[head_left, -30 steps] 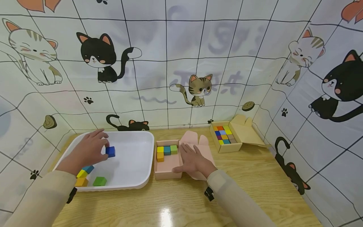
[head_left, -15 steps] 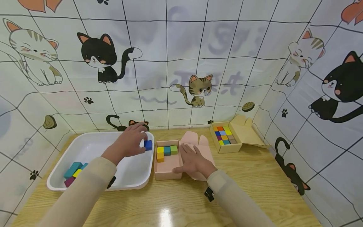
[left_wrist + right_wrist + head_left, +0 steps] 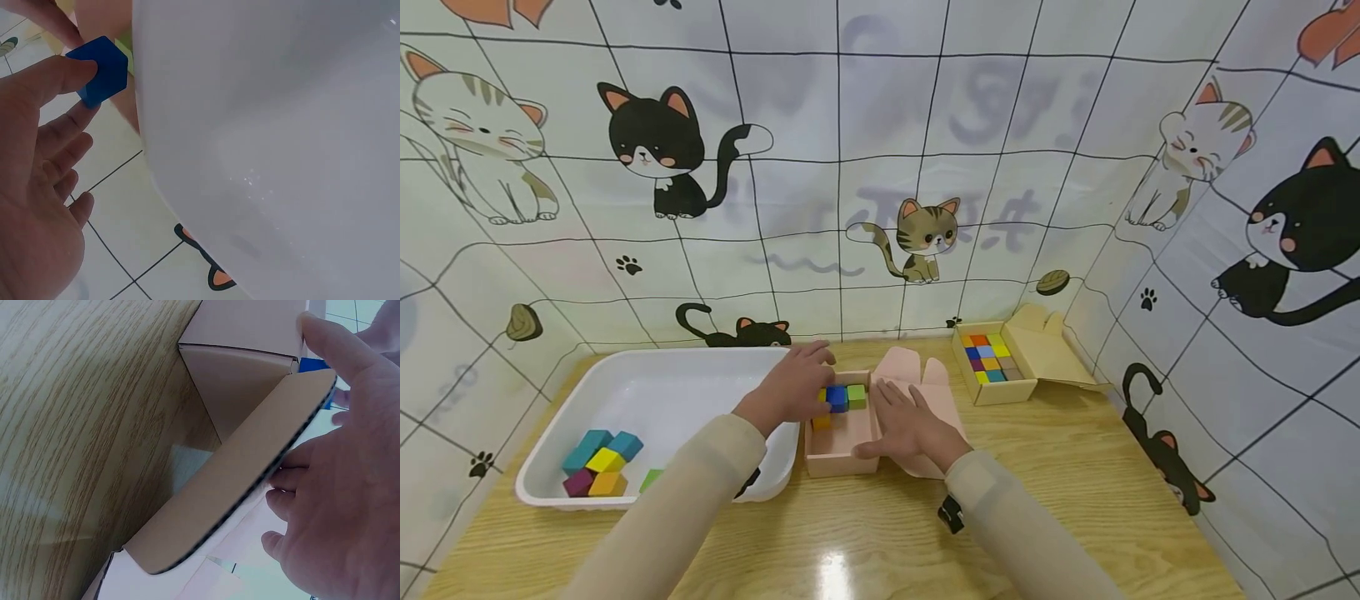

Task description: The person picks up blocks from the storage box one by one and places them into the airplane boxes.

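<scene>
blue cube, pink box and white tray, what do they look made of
The blue cube could be painted wood or plastic; its smooth, evenly coloured faces show no grain.
The pink box looks like matte corrugated cardboard: its flap has a dark, ribbed cut edge.
The white tray is probably glossy moulded plastic, with rounded corners and small bright glints.

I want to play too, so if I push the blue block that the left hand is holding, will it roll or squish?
The blue block probably won't roll, because its sides look flat. It likely won't squish, since its edges look straight even while pinched. It's probably light: the left hand holds it between just thumb and finger.
</scene>
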`<state>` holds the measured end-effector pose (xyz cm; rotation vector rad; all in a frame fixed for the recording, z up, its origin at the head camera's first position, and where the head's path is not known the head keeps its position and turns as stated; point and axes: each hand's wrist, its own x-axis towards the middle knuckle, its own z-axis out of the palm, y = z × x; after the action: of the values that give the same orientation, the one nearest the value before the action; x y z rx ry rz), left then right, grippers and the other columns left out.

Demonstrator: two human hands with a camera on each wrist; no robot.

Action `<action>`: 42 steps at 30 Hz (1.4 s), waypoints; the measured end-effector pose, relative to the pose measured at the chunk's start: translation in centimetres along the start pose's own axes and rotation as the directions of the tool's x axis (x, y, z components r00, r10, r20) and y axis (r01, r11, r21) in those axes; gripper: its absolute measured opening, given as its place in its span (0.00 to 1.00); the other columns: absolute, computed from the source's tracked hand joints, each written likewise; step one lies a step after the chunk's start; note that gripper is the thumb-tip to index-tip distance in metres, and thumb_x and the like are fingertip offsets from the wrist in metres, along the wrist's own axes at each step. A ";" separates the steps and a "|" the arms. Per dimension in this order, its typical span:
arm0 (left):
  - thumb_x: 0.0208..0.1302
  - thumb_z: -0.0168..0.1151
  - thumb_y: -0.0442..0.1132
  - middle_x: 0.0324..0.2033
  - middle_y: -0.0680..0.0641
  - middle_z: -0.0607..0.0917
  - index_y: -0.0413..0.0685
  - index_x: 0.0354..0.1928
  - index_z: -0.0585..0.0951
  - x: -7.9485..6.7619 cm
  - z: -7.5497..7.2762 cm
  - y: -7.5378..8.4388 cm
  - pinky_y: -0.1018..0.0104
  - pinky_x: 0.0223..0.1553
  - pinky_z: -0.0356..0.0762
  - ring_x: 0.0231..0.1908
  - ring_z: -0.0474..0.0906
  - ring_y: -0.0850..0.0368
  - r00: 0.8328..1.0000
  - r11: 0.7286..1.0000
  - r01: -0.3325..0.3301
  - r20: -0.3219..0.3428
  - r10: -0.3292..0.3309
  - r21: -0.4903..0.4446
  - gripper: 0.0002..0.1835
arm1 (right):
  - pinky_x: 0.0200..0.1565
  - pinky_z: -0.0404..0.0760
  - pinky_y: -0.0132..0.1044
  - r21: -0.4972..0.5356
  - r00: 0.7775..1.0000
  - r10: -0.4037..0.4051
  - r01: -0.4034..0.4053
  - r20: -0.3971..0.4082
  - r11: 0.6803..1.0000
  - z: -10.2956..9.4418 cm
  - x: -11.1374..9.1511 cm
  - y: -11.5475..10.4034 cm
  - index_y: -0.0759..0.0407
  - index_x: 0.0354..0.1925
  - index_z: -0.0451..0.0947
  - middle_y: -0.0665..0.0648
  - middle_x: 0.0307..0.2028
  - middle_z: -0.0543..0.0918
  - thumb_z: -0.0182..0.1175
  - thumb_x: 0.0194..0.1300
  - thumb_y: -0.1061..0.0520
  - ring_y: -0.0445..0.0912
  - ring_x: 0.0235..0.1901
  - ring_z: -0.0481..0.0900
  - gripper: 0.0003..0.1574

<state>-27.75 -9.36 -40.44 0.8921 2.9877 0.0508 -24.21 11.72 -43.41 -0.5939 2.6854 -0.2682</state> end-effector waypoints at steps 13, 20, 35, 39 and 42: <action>0.55 0.69 0.51 0.59 0.48 0.77 0.54 0.48 0.82 1.3 2.4 1.3 0.47 0.75 0.55 0.74 0.55 0.47 0.998 0.999 0.021 0.058 -0.023 0.028 0.20 | 0.77 0.39 0.58 0.006 1.000 -0.003 0.003 -0.011 1.000 0.0 -0.1 -0.1 0.58 0.77 0.38 0.57 0.78 0.43 0.55 0.59 0.24 0.51 0.79 0.40 0.67; 0.55 0.70 0.52 0.64 0.47 0.73 0.50 0.61 0.77 1.5 2.8 1.4 0.50 0.75 0.54 0.75 0.52 0.49 0.994 0.990 0.045 0.095 -0.058 0.132 0.31 | 0.77 0.38 0.58 0.009 1.000 0.002 -0.002 -0.010 1.000 -0.1 -0.3 -0.1 0.58 0.77 0.38 0.57 0.79 0.42 0.55 0.59 0.24 0.51 0.79 0.40 0.67; 0.57 0.69 0.49 0.66 0.45 0.72 0.50 0.51 0.83 0.6 2.1 0.8 0.46 0.74 0.56 0.75 0.52 0.45 0.998 0.986 0.040 0.041 -0.047 0.162 0.21 | 0.77 0.39 0.57 0.003 1.000 0.014 -0.014 0.001 1.000 0.2 -0.1 -0.2 0.57 0.78 0.38 0.56 0.79 0.42 0.55 0.58 0.23 0.50 0.79 0.40 0.68; 0.56 0.70 0.46 0.65 0.44 0.72 0.52 0.39 0.84 -1.2 -0.3 -0.8 0.44 0.74 0.57 0.75 0.52 0.42 0.998 0.997 0.046 -0.056 -0.042 0.068 0.11 | 0.77 0.38 0.57 0.009 1.000 0.017 -0.017 -0.002 1.000 0.2 0.0 -0.2 0.57 0.77 0.38 0.57 0.79 0.42 0.55 0.58 0.23 0.50 0.79 0.40 0.68; 0.55 0.71 0.46 0.66 0.42 0.71 0.52 0.39 0.84 -3.0 -1.9 -2.6 0.41 0.73 0.57 0.75 0.52 0.40 0.992 0.998 0.056 -0.116 -0.052 0.033 0.11 | 0.77 0.37 0.57 0.015 1.000 0.018 -0.018 -0.004 1.000 0.1 -0.1 -0.3 0.58 0.78 0.37 0.56 0.79 0.42 0.56 0.58 0.24 0.50 0.79 0.39 0.68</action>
<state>-26.77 -13.25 -38.62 0.8391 3.1280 0.0484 -23.94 11.54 -43.41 -0.5647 2.6890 -0.2839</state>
